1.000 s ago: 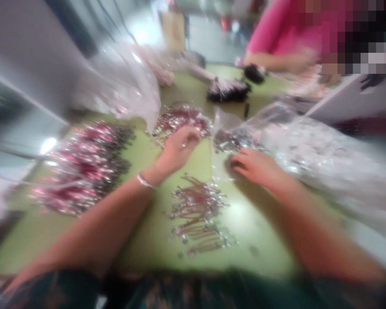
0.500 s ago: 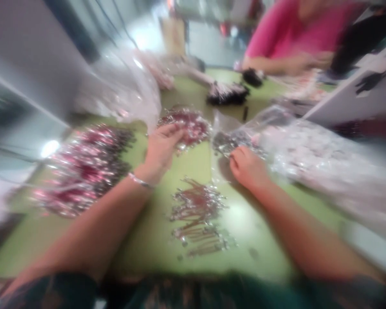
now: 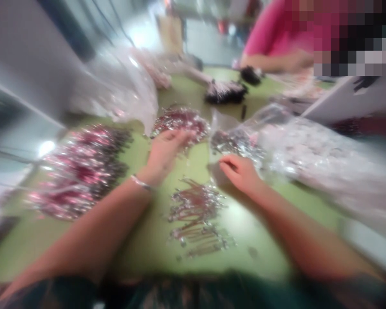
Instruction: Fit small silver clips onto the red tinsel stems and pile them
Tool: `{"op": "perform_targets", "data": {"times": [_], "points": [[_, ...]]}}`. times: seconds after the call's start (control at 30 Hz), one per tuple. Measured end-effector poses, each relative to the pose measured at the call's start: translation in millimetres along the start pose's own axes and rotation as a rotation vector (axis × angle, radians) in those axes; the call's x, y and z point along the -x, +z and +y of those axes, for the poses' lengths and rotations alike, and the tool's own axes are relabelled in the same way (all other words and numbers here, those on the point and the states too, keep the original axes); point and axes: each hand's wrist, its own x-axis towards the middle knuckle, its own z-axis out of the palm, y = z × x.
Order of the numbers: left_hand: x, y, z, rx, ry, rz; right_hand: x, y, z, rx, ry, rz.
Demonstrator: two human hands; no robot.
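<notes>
My left hand [image 3: 165, 150] reaches over a pile of dark red strands with shiny silver ends [image 3: 176, 116]. Its fingers are pressed together at the pile's near edge; what they hold is blurred. My right hand [image 3: 242, 171] is closed in a pinch just in front of a heap of small silver pieces [image 3: 234, 146] on clear plastic, and anything between its fingertips is too small to name. Between my forearms, reddish-brown strips with silver ends [image 3: 197, 210] lie in a loose column on the green table [image 3: 244, 240].
On the left lies a large heap of glossy pink and silver pieces [image 3: 80, 171]. Clear plastic bags [image 3: 116, 86] bulge behind it, and a filled bag [image 3: 324, 150] spreads along the right. Dark-tipped bundles [image 3: 227, 92] lie farther back. A person in pink [image 3: 270, 34] sits opposite.
My right hand has drawn back slightly toward me and left from the silver pieces. My left hand's fingers have shifted a little right over the red pile.
</notes>
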Motion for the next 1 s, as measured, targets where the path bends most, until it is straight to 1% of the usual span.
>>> {"op": "perform_targets", "data": {"times": [0.07,0.1,0.17,0.23,0.33,0.43,0.5,0.6,0.77,0.83,0.9,0.93,1.0], "points": [[-8.0,-6.7,5.6,0.269,-0.028,0.095,-0.1,-1.4,-1.0,0.005,0.046,-0.024],[-9.8,-8.3,8.5,0.34,-0.033,0.116,-0.1,-2.4,-2.2,0.006,0.066,-0.033],[-7.8,-6.7,13.8,0.344,-0.053,0.09,-0.2,-4.3,-4.9,-0.004,0.089,-0.044],[1.1,0.8,17.0,0.21,-0.09,-0.018,-0.1,-5.2,-6.8,-0.022,0.095,-0.034],[20.1,16.6,17.7,-0.089,-0.129,-0.231,0.8,-4.3,-6.9,-0.031,0.091,-0.008],[35.2,27.7,15.9,-0.302,-0.123,-0.371,2.4,-2.1,-6.5,-0.023,0.088,0.028],[40.1,30.4,14.6,-0.389,-0.113,-0.429,3.5,-0.6,-7.4,-0.028,0.098,0.058],[41.7,30.0,12.0,-0.443,-0.088,-0.486,4.9,1.5,-10.3,-0.043,0.095,0.083],[41.0,28.0,7.0,-0.462,-0.045,-0.494,5.7,1.1,-12.0,-0.025,0.043,0.04],[41.8,27.3,6.7,-0.529,0.029,-0.486,5.2,-1.8,-11.1,-0.013,0.024,-0.008],[43.3,25.9,7.8,-0.666,0.188,-0.497,4.9,-5.3,-10.6,-0.015,0.031,-0.072],[44.2,25.0,8.9,-0.751,0.286,-0.52,4.9,-6.7,-10.9,-0.024,0.048,-0.11],[45.8,23.1,11.5,-0.915,0.466,-0.618,5.8,-8.1,-13.3,-0.052,0.088,-0.185]]}}
